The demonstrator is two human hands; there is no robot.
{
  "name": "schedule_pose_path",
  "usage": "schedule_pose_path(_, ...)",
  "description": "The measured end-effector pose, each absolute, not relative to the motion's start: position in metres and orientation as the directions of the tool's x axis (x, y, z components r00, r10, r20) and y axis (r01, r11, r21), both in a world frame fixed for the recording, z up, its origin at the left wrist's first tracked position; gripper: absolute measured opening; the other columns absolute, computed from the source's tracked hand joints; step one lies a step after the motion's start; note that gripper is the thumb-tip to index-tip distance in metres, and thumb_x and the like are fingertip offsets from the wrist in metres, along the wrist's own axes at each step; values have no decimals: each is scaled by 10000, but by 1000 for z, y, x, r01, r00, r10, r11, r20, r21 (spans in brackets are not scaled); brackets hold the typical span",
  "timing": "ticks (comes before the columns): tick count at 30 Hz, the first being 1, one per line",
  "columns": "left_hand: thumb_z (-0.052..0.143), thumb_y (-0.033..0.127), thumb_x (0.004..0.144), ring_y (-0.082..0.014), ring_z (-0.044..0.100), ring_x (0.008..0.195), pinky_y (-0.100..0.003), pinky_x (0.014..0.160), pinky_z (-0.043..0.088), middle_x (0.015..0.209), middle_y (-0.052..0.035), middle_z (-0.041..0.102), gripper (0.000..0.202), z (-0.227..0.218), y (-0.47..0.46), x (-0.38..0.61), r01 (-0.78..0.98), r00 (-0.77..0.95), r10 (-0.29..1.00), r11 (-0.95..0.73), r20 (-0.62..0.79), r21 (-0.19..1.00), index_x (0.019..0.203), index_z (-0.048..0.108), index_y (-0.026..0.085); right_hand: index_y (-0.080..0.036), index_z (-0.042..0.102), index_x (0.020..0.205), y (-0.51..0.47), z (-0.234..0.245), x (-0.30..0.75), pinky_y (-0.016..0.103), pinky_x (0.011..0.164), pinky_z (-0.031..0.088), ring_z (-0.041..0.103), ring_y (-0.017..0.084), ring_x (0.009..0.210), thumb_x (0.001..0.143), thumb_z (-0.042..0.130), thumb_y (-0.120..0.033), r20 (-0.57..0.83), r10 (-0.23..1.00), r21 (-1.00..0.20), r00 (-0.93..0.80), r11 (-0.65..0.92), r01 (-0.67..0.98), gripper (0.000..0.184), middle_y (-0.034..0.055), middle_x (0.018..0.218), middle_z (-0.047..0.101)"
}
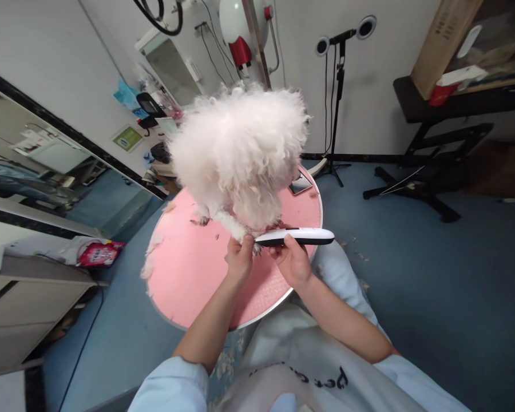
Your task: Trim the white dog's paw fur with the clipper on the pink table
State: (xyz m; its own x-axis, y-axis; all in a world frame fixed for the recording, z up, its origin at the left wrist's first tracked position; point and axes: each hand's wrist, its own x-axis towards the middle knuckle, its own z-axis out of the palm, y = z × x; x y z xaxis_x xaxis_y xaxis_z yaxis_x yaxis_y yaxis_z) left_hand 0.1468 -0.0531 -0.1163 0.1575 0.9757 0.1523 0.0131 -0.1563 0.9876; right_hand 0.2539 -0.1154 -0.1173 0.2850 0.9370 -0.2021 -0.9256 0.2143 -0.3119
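A fluffy white dog (244,149) stands on a round pink grooming table (184,280), its head lowered towards me. My left hand (240,254) is closed around one of its front paws, with thumb and fingers pinching near the toes. In my right hand (294,263) are white and black hair clippers (300,236), gripped from below with the thumb along the side. Their narrow head points left and meets the paw beside my left thumb. The exact contact of the blade with the fur is too small to make out.
Tufts of cut fur (152,257) lie along the table's left rim and on the floor. A phone (300,184) rests on the table behind the dog. Beyond stand a black light stand (338,109) and a black table (429,106). A metal post (257,46) rises behind the dog.
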Motion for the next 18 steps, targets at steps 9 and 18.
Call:
schedule_pose_path(9, 644, 702, 682, -85, 481, 432, -209, 442, 362, 500, 22, 540, 549, -125, -52, 147, -3, 84, 987, -138, 138, 990, 704, 556, 160, -207, 631, 819, -111, -124, 257, 164, 400, 422, 479, 47, 412, 619, 792, -357, -383, 898, -241, 216, 128, -962, 298, -10, 735, 731)
schedule_pose_path(18, 638, 748, 640, -85, 472, 402, -210, 412, 344, 458, 12, 538, 597, -115, -57, 149, 121, 61, 990, -135, 129, 983, 619, 537, 159, -197, 655, 851, -108, -123, 252, 173, 452, 477, 540, 68, 469, 636, 777, -335, -317, 937, -196, 150, 90, -976, 283, -12, 703, 720)
